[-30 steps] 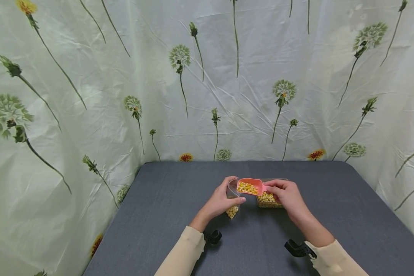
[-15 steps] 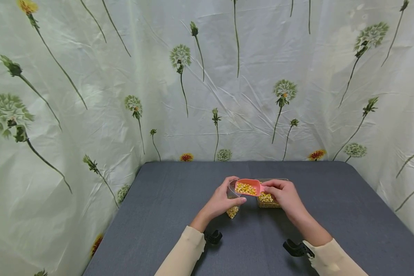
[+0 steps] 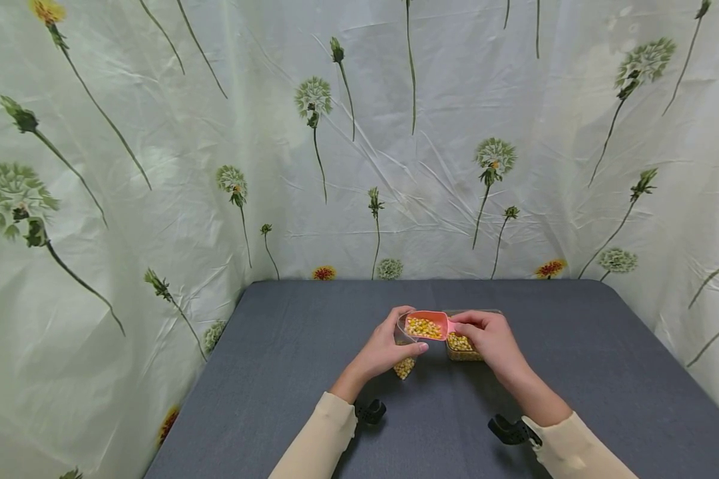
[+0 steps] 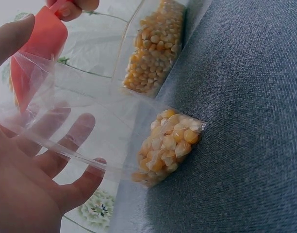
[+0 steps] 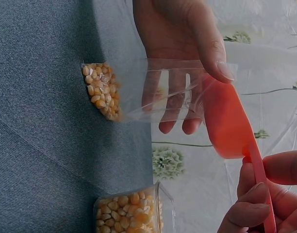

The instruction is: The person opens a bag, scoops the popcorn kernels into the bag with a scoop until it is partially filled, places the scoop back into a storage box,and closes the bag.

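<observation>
My left hand (image 3: 376,351) holds a clear plastic bag (image 4: 100,94) upright by its open mouth, thumb on one side and fingers on the other. Corn kernels (image 4: 168,143) fill the bottom of the bag, which rests on the table. A pink scoop (image 5: 228,121) loaded with yellow and white kernels (image 3: 422,326) is level, its front end at the bag's mouth. My right hand (image 3: 492,340) pinches the scoop's handle (image 5: 261,187) between thumb and fingers. In the left wrist view only part of the right hand shows.
Right of the bag stands a clear rectangular container (image 3: 466,355) of corn kernels, partly hidden under the right hand. A dark grey cloth covers the table (image 3: 275,372). Behind it hangs a white curtain (image 3: 431,166) with a flower print.
My right hand has moved slightly left, bringing the loaded scoop farther over the bag's mouth. The left hand and bag have hardly moved.
</observation>
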The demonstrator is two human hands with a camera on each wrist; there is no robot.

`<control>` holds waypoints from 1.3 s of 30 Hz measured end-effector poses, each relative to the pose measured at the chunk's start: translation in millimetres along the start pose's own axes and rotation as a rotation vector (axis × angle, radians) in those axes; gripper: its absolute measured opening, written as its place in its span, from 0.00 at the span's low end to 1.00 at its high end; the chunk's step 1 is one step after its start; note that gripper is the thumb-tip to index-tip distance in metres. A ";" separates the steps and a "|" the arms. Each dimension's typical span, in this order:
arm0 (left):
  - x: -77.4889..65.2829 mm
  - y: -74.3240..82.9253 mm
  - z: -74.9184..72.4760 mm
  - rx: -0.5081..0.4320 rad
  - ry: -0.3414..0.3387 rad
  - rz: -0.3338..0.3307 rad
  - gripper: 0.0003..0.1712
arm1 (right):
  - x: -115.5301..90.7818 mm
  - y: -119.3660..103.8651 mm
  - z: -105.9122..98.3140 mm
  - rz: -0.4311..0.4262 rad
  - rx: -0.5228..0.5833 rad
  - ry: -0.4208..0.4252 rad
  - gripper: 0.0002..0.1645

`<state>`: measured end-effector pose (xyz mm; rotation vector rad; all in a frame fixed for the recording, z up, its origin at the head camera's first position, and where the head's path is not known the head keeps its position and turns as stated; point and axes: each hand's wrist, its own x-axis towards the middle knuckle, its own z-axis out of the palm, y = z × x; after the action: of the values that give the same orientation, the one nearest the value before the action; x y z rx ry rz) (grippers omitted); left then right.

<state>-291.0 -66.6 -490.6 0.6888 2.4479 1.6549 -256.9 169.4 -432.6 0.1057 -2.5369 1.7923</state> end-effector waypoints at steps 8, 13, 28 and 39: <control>-0.6 0.0 0.0 -0.017 -0.004 -0.005 0.42 | 1.0 -2.0 4.4 -0.035 -0.054 0.013 0.11; -0.9 0.2 0.1 -0.023 -0.002 0.000 0.43 | 1.2 -2.7 6.9 -0.060 -0.057 0.009 0.10; -0.7 -1.5 -0.4 -0.018 0.008 -0.012 0.42 | 2.0 -6.9 12.8 -0.099 -0.129 0.012 0.10; -0.6 -0.8 -1.5 0.022 0.015 -0.005 0.43 | 0.6 -9.5 15.4 -0.137 -0.168 0.029 0.08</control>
<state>-291.2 -68.4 -490.7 0.6746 2.4796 1.6404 -256.5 151.6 -428.8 0.2393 -2.5772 1.5162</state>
